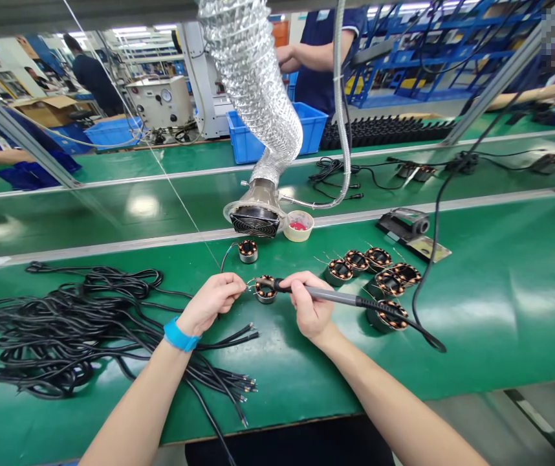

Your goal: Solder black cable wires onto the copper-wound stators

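My right hand (310, 304) is closed around a grey soldering iron (323, 294), whose tip points left over a round motor stator (266, 290) with copper windings. Left of that stator, my left hand (219, 296) pinches the stripped end of a black cable, its thin wires meeting the stator's leads near the iron tip. A blue band (180, 335) circles my left wrist. Another stator (248, 251), with a cable attached, stands just behind. Several more stators (388, 283) are grouped to the right of my right hand.
A heap of black cables (64, 330) covers the left of the green table (476, 310). An exhaust duct (258, 97) with a fan (255, 221) hangs ahead, beside a small round tub (299, 226). An iron stand (411, 232) sits at right. Other people work beyond the conveyor.
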`<state>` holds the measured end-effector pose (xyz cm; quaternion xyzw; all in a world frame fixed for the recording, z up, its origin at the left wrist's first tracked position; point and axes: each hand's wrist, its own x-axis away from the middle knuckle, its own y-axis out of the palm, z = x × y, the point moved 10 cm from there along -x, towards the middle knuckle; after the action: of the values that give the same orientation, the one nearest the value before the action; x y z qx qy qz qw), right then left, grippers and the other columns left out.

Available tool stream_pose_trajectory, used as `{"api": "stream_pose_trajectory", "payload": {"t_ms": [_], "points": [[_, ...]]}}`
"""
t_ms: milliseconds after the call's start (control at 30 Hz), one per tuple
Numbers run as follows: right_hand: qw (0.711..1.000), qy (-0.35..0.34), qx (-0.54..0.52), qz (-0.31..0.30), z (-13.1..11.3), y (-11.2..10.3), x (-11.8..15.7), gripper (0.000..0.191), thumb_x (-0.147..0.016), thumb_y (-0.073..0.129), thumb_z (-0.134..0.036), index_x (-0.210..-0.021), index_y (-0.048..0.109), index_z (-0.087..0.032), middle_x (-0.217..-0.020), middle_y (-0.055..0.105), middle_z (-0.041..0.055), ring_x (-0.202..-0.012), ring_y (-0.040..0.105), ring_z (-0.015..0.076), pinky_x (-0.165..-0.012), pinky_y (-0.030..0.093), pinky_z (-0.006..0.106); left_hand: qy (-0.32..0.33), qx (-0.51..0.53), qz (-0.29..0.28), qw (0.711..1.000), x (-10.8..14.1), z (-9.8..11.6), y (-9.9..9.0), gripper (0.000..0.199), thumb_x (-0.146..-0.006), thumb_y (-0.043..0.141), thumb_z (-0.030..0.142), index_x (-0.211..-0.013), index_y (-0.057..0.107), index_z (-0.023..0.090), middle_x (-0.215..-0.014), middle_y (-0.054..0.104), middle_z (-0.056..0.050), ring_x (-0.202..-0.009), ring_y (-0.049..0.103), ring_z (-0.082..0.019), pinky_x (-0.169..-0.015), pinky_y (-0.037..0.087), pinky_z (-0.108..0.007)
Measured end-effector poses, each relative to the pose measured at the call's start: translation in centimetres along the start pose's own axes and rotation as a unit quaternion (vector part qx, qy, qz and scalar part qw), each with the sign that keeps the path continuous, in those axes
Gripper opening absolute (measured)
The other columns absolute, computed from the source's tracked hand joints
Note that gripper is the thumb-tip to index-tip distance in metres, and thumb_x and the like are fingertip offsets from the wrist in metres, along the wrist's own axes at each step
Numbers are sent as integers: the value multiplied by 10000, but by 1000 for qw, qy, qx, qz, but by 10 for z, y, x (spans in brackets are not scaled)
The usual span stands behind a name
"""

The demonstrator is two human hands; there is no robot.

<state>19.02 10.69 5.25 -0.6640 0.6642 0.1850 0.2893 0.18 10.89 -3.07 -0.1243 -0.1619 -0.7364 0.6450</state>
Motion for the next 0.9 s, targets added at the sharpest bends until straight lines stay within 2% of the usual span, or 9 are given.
{"api": "stream_pose_trajectory", "payload": {"t_ms": [133, 333, 567, 900], "points": [[1000, -16, 0, -17, -8, 5, 1, 284, -953, 469, -277, -780, 681, -201, -603, 625, -1, -583, 632, 150, -606, 511, 284, -3, -1, 8, 1000, 1, 1, -1, 304, -724, 743, 372, -726, 534, 150, -616, 370, 68, -447, 188, -15, -409, 75, -198], [999, 4, 7, -41, -7, 13, 2, 284, -947, 468, -297, -787, 687, -213, -569, 616, -5, -550, 613, 153, -610, 525, 296, 0, 4, 16, 1000, 2, 3, -1, 310, -705, 754, 374, -720, 540, 150, -606, 375, 71, -441, 201, -15, -409, 83, -193], [999, 17, -12, -36, -4, 13, 3, 289, -954, 469, -310, -788, 684, -211, -568, 605, -3, -578, 631, 159, -614, 530, 295, 3, 4, 19, 1000, 0, 2, -2, 299, -720, 743, 370, -728, 541, 149, -609, 371, 71, -442, 195, -15, -409, 78, -194], [999, 47, -27, -7, 7, 5, 5, 315, -955, 478, -357, -783, 691, -201, -583, 609, 18, -623, 653, 180, -534, 503, 283, 0, 3, 15, 1000, 0, 2, 0, 307, -721, 746, 378, -722, 546, 145, -606, 383, 70, -431, 200, -9, -403, 75, -192]]}}
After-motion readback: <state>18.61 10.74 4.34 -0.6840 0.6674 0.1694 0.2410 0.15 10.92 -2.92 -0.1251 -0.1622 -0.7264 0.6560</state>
